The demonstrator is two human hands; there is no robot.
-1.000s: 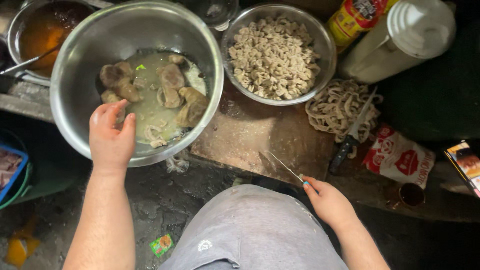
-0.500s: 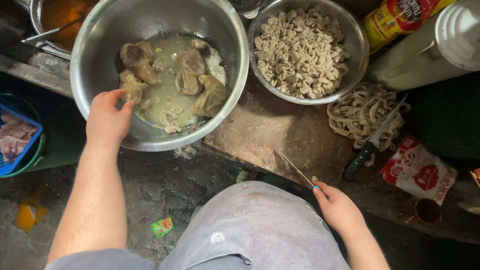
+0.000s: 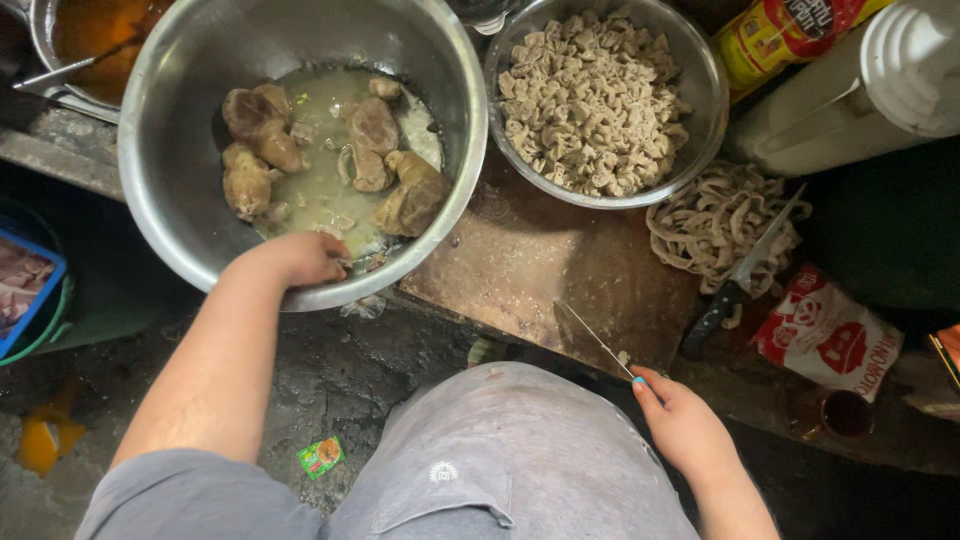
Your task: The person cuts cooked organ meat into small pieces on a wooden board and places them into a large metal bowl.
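My left hand [image 3: 298, 258] reaches over the near rim into a big steel bowl [image 3: 170, 150], fingers down in cloudy liquid beside several brown lumps of meat [image 3: 262, 125]; whether it grips a piece is hidden. My right hand [image 3: 682, 425] holds the handle of a thin knife [image 3: 593, 338], its blade lying flat on the front edge of a brown cutting board [image 3: 540, 260]. A smaller steel bowl [image 3: 700, 90] full of pale chopped pieces [image 3: 590, 100] stands behind the board.
A pile of pale strips [image 3: 705, 225] lies right of the board with a black-handled knife [image 3: 740, 275] on it. A red-and-white packet [image 3: 825, 335], a white container [image 3: 850, 90], a pot of orange broth [image 3: 95, 30] and a blue basket [image 3: 30, 290] surround the spot.
My left hand has gone from the bowl's outer rim down into the liquid inside. My right hand keeps the thin knife on the board. The view has shifted down and left.
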